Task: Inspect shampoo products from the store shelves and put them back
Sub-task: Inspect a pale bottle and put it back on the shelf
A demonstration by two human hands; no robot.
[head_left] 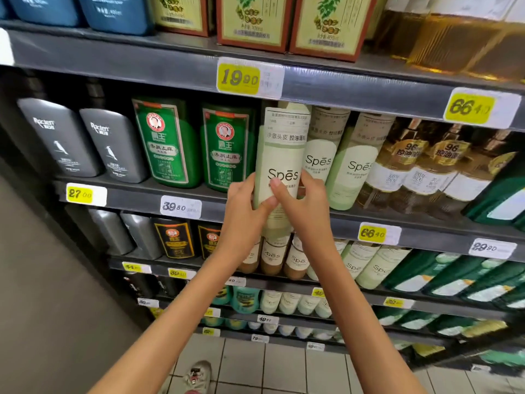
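- A shoe (199, 375) stands on the tiled floor (284, 371), below the two bare forearms.
- The left hand (244, 203) grasps the lower left side of a pale green Spes bottle (279, 155), with its thumb across the front.
- The right hand (301, 200) clasps the lower right side, with its thumb on the label.
- The bottle is upright, held in front of the middle shelf (136, 199), and its base is below the shelf edge.
- Matching Spes bottles (321, 155) stand just right of it on the shelf, and dark green bottles (167, 143) stand to its left.
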